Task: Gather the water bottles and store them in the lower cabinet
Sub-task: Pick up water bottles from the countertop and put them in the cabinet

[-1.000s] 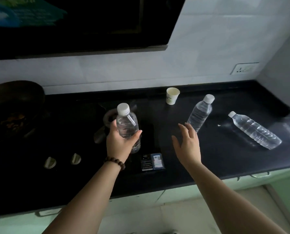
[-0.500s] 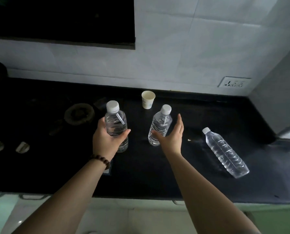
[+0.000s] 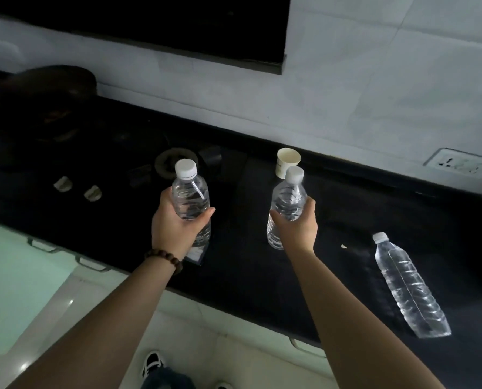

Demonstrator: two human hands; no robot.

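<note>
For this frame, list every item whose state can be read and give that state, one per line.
Left hand: grip closed on left bottle.
Left bottle: capped, upright, held.
Right hand: grip closed on middle bottle.
Middle bottle: capped, tilted slightly, held.
Third bottle: capped, lying on its side on the counter, untouched.
Paper cup: upright; contents cannot be told.
Stove knobs: setting unreadable.

The single head camera looks down and forward, tilted, close over the dark counter (image 3: pixel 248 276) filling the frame's middle.
</note>
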